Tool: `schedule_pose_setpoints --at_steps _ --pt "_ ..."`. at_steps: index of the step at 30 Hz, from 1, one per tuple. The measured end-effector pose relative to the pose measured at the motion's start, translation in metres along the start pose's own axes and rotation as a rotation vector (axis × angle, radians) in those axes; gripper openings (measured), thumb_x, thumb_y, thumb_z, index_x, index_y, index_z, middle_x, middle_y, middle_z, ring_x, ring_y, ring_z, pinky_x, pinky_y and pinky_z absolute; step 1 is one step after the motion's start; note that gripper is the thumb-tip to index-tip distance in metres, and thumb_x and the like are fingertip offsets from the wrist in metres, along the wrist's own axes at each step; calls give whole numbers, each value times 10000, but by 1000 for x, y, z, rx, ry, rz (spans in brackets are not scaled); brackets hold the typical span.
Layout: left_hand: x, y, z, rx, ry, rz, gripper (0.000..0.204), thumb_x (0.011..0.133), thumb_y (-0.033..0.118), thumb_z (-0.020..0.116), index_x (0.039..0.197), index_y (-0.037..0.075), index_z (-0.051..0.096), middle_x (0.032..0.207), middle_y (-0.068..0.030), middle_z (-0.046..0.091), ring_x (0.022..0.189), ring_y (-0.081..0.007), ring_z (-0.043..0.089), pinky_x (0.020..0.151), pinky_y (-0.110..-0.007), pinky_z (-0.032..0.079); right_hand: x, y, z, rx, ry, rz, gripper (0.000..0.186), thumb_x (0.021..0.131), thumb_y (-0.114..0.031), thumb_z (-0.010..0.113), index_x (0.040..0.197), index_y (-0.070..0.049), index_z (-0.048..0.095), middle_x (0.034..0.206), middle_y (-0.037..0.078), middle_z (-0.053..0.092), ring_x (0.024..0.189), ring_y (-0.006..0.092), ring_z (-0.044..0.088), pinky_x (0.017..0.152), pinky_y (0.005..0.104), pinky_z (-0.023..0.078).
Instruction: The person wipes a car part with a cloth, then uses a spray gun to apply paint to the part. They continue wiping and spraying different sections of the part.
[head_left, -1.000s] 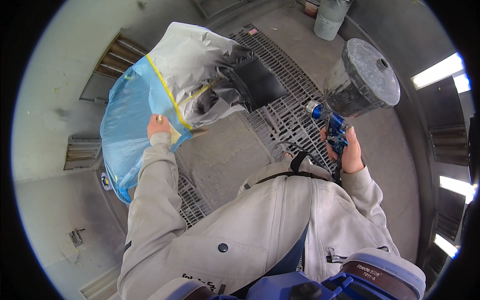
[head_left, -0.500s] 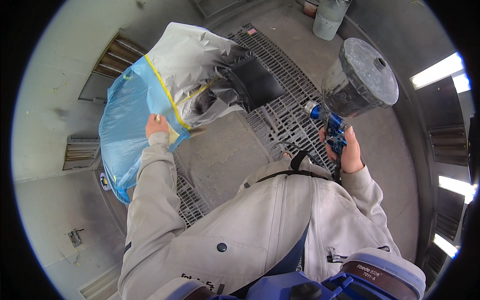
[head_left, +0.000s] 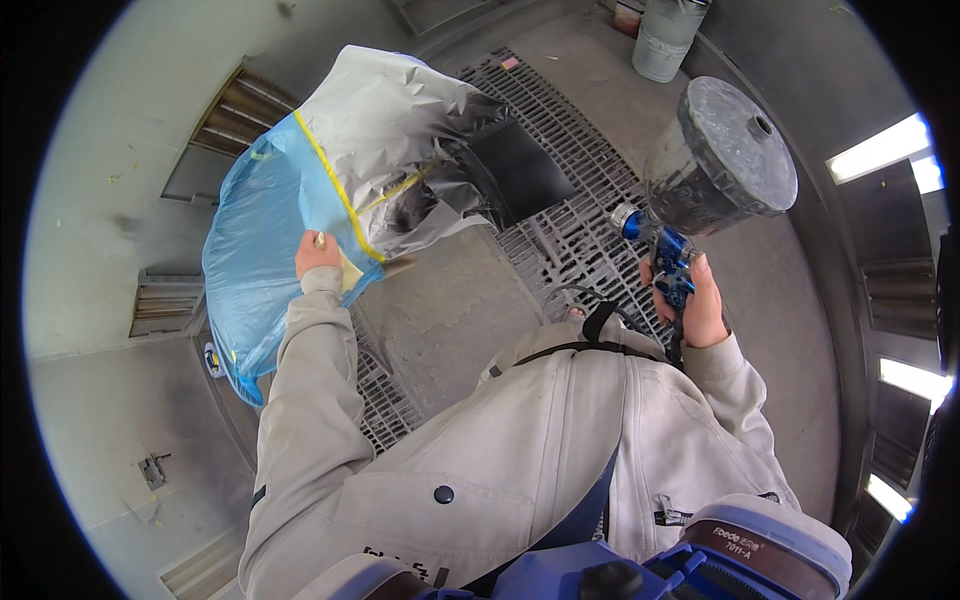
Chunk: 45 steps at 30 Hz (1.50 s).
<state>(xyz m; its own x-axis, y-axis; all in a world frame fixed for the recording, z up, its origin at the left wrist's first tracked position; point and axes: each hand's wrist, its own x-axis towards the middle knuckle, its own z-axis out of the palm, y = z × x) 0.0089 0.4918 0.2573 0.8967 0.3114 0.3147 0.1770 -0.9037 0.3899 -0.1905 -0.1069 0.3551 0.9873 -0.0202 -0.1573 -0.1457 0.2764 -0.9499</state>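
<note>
In my right hand point(head_left: 703, 305), fingers wrap round the handle of a blue spray gun point(head_left: 672, 262). A large paint-stained grey cup point(head_left: 700, 165) with a round lid and a small cap sits on the gun. My left hand point(head_left: 318, 252) is closed in a fist round a cream-coloured cloth point(head_left: 350, 273), of which bits show above and beside the fist. That fist is in front of blue plastic masking film point(head_left: 262, 215), and whether it touches the film I cannot tell. Yellow tape point(head_left: 335, 182) joins the film to silver-grey masking sheet point(head_left: 375, 110), which surrounds a glossy black panel point(head_left: 515, 172).
Metal floor grating point(head_left: 590, 225) runs beneath the panel and past my feet. A pale bucket point(head_left: 668, 40) stands at the far right. A thin hose point(head_left: 575, 288) loops near my waist. Vented walls point(head_left: 235, 110) and bright lamps point(head_left: 885, 148) are at the sides.
The masked panel and the room have shifted very slightly to the right in view. Both hands keep the same hold, the left one slightly further right.
</note>
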Motion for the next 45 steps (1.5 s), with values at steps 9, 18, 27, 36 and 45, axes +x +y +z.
schedule_pose_setpoints --at_steps 9,18,27,36,45 --pt "0 1 0 7 -6 -22 235 930 339 693 947 104 686 878 -187 745 838 -445 709 754 -512 544 3 0 -1 8 -3 9 744 1079 -623 406 1438 16 527 1008 111 674 502 71 453 475 225 407" --pt "-1 1 0 -5 -2 -21 250 930 327 700 949 79 686 896 -199 739 840 -445 698 766 -496 538 3 0 2 2 1 6 766 1071 -639 412 1450 17 521 1012 110 671 502 74 450 473 224 402" --pt "0 0 1 19 -5 -8 234 924 338 689 955 106 682 881 -194 743 843 -451 705 756 -515 543 2 2 3 -10 9 8 805 1055 -667 425 1468 18 521 1013 108 674 502 72 442 476 224 393" --pt "0 1 -1 16 -21 -20 238 921 341 691 951 105 680 891 -190 744 854 -453 701 761 -515 541 0 1 2 -11 -2 -5 811 1062 -658 419 1487 28 498 1010 115 672 497 70 437 477 222 396" --pt "1 -2 2 23 -14 -40 234 931 340 679 938 106 680 876 -190 737 842 -457 695 758 -517 536 0 1 -2 -10 5 -4 816 1065 -667 408 1477 31 504 1007 111 669 501 70 447 474 222 398"
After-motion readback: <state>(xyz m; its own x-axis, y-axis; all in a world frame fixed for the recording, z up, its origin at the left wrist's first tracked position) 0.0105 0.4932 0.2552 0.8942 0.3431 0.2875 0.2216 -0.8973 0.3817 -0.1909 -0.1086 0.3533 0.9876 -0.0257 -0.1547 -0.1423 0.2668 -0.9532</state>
